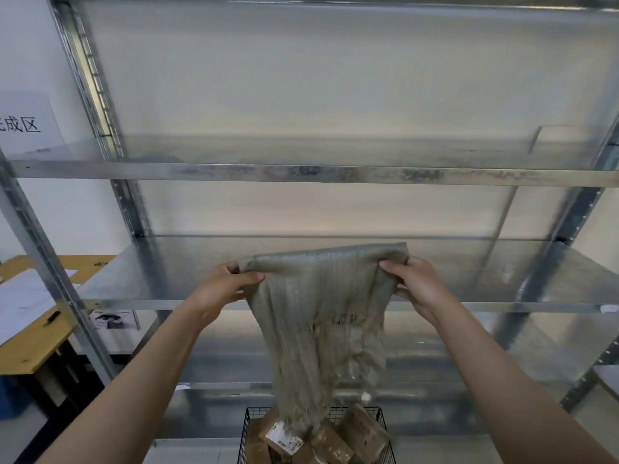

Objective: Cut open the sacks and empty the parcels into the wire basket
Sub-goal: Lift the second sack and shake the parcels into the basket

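A grey woven sack hangs upside down in front of me, limp and blurred with motion, its frayed open end trailing down into the black wire basket. My left hand grips one upper corner of the sack and my right hand grips the other, both raised at shelf height. Several brown cardboard parcels lie in the basket below, one with a white label.
A tall galvanised metal rack with bare shelves fills the view directly behind the sack. A wooden table with white papers stands at the left. A paper sign hangs on the left wall.
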